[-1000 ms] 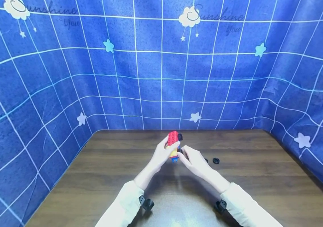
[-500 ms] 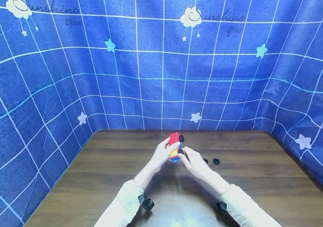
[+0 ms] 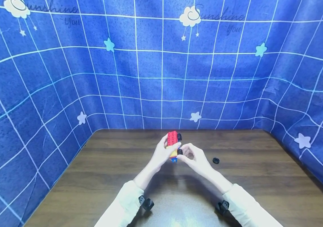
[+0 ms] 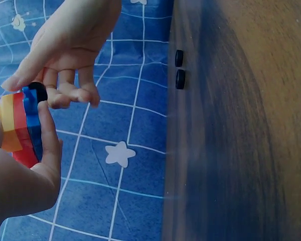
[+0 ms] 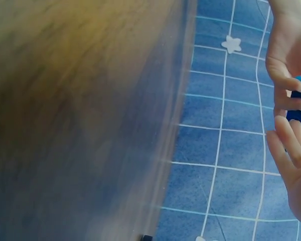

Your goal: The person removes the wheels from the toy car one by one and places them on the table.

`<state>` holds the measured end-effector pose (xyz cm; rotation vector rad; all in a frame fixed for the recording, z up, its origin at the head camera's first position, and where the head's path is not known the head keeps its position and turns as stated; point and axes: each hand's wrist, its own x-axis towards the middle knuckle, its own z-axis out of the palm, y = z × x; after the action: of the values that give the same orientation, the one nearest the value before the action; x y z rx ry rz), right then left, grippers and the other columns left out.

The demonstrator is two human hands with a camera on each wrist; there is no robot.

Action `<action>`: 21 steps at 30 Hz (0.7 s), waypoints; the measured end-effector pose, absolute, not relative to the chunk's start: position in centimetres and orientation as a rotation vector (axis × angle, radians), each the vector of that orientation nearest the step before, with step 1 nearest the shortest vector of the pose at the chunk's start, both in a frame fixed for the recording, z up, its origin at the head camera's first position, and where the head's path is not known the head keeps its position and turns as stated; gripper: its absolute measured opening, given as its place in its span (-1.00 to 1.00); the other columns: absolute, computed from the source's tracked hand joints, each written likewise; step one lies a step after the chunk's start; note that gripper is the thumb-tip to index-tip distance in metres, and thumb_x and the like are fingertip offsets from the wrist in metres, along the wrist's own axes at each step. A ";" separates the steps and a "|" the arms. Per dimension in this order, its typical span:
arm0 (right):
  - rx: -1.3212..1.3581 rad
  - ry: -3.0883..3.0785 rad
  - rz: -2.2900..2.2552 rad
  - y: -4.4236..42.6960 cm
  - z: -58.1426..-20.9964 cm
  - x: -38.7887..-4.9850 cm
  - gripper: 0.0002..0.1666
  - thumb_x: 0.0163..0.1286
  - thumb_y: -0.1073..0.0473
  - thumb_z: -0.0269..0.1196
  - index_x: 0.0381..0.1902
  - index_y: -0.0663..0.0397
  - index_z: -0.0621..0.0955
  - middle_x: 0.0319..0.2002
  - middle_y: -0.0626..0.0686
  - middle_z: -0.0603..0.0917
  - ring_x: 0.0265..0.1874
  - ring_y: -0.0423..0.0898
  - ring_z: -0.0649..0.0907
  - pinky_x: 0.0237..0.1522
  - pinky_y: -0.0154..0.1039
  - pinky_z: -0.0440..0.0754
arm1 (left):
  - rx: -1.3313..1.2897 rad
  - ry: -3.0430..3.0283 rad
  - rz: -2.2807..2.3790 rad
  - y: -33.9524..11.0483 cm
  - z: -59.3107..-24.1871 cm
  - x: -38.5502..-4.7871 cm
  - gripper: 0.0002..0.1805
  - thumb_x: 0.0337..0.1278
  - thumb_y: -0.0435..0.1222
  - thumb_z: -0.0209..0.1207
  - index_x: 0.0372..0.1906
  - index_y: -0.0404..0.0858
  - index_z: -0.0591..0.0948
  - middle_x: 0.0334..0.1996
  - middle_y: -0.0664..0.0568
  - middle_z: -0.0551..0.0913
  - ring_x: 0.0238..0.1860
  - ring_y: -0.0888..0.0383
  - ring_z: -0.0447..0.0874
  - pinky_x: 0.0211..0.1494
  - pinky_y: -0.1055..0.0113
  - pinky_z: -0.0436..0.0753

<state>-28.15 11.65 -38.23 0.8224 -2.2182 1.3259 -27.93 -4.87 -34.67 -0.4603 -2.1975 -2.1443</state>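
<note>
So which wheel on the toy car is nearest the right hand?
The wheel beside the yellow block; the other visible wheel, beside the red block, is farther away.

A blue cloth is hanging round the back and both sides of a wooden counter, making a small screened-off booth, more a recording corner than a kitchen or workshop. Soft wrinkles are crossing the cloth, and its print is giving a nursery feel: white clouds, pale stars and the words "Sunshine You" are repeating over a grid of white and light-blue lines. Small black cameras are sitting at the cuffs of two white sleeves, also suggesting a recording spot. The cloth is hiding the room beyond, leaving it unclear whether this is a home, lab or office.
</note>
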 end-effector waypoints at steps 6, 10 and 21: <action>0.856 -2.203 1.318 11.4 -36.4 -26.5 -0.73 0.09 0.35 0.36 -0.26 0.33 0.54 -0.56 0.09 0.60 -0.52 -0.23 0.56 -0.39 -0.12 0.60 | -0.472 -2.230 -2.123 -4.8 -34.7 -27.8 -0.20 0.14 -0.27 0.21 0.41 -0.37 0.09 0.22 -0.26 0.44 0.21 -0.09 0.46 0.13 0.22 0.55; 0.887 -2.265 1.364 11.3 -36.1 -26.2 -0.74 0.15 0.35 0.32 -0.28 0.38 0.49 -0.56 0.17 0.64 -0.60 -0.01 0.65 -0.50 -0.28 0.58 | -0.491 -2.247 -2.089 -4.8 -34.7 -27.7 -0.21 0.13 -0.27 0.21 0.40 -0.36 0.11 0.20 -0.27 0.45 0.19 -0.10 0.46 0.10 0.24 0.56; 0.971 -2.255 1.368 11.3 -36.0 -25.6 -0.80 0.28 0.40 0.18 -0.17 0.40 0.45 -0.48 0.21 0.60 -0.56 -0.25 0.59 -0.47 -0.31 0.58 | -0.469 -2.230 -2.127 -4.7 -34.8 -27.7 -0.27 0.15 -0.29 0.19 0.38 -0.37 0.17 0.17 -0.27 0.49 0.18 -0.09 0.48 0.13 0.26 0.53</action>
<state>-25.64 11.32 -36.02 0.9715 -2.2552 1.3680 -27.72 -4.69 -34.83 -0.4692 -2.2304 -2.1271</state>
